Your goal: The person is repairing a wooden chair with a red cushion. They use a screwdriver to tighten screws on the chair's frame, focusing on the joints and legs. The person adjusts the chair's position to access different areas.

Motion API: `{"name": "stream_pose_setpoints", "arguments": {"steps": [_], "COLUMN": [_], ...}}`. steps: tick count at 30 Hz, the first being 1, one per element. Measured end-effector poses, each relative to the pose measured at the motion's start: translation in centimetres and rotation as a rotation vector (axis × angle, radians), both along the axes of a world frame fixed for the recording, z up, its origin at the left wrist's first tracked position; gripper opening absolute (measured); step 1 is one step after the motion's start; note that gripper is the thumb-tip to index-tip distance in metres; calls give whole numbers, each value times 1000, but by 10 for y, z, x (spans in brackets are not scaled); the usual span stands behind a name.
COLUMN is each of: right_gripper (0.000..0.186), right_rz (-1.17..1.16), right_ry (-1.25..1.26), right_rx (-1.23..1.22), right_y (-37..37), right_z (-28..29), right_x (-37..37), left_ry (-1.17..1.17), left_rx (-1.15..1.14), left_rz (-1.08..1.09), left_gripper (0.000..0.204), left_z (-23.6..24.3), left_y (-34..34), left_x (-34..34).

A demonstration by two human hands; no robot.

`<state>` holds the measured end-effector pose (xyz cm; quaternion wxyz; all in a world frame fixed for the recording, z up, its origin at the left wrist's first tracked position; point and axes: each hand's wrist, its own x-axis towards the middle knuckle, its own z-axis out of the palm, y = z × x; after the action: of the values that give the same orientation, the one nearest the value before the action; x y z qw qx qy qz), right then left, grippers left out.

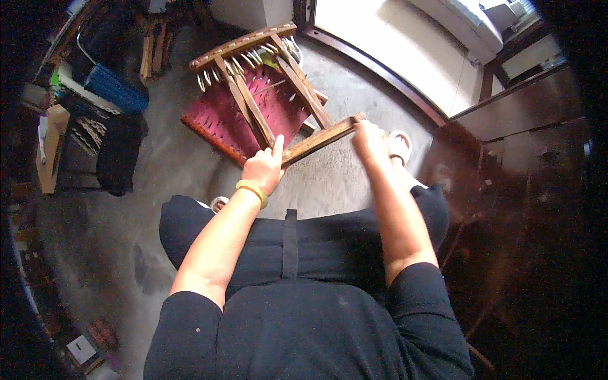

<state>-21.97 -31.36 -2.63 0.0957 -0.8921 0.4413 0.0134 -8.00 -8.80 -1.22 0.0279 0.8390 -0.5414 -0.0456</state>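
Note:
A wooden frame [316, 137], with two pairs of slats joining its two bars, tilts in front of me. Looped pale cords [248, 61] line its far bar. My left hand [263, 170], with a yellow bangle on the wrist, is closed on the near bar's left end, where a slat meets it. My right hand [370, 142] grips the same bar's right end. Behind and below the frame is a red board [209, 120] with many dark slits or holes; part of it is hidden by the slats.
Folded items, cardboard and a blue cylindrical object [107, 85] crowd the left side. A dark wooden cabinet [506, 190] stands at the right. Beyond is a framed threshold [380, 76] onto pale tiles [430, 69]. My sandalled feet rest on the grey concrete floor [107, 253].

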Motion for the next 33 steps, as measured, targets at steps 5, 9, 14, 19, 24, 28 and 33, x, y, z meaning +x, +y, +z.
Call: {"name": "stream_pose_setpoints", "arguments": {"steps": [5, 9, 14, 19, 24, 28, 33], "right_gripper": [26, 29, 34, 34, 28, 25, 17], "right_rz": [-169, -35, 13, 42, 31, 58, 168], "right_ry": [-21, 48, -66, -156, -171, -149, -209], "right_rx": [-49, 84, 251, 244, 209, 245, 177], "right_y": [-29, 30, 87, 113, 125, 152, 166], "right_z": [38, 44, 21, 37, 54, 67, 64], "right_x": [-28, -33, -49, -61, -71, -65, -69], "left_ry": [-2, 38, 218, 202, 214, 283, 326], "left_rx": [-15, -18, 39, 39, -36, 10, -120], "left_rz": [28, 35, 74, 110, 142, 205, 200], "left_gripper": [77, 76, 83, 75, 66, 56, 68], "left_z": [-4, -5, 2, 15, 12, 14, -1], "left_y": [4, 8, 12, 29, 58, 80, 95], "left_x": [1, 3, 9, 9, 9, 12, 21]}}
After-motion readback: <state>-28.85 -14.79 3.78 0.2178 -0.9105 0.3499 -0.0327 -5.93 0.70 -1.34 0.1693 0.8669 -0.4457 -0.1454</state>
